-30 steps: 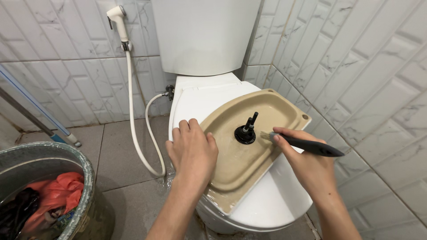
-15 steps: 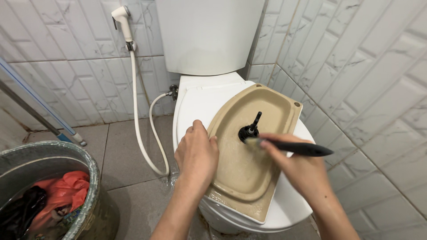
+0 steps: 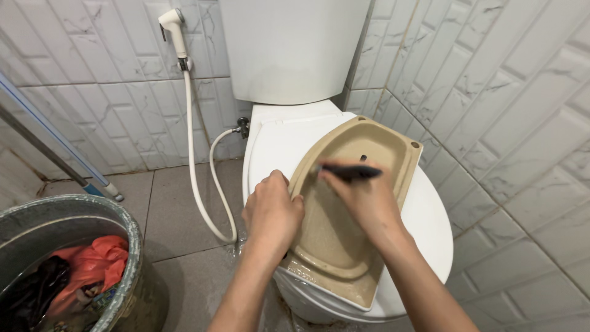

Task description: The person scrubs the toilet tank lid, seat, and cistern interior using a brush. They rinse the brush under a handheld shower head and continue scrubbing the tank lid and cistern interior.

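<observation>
A beige tank lid (image 3: 344, 246) was laid upside down across the closed toilet seat (image 3: 430, 227) at the centre of the frame. Its left rim was gripped by the left hand (image 3: 271, 212), fingers curled over the edge. A dark-handled brush (image 3: 349, 172) was clasped in the right hand (image 3: 362, 197) and held over the lid's hollow. A bucket (image 3: 117, 289) of clothes was seen at lower left, a spray hose (image 3: 193, 147) at upper left.

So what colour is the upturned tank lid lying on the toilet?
Speckled beige tank lid, seen in the head view.
</observation>
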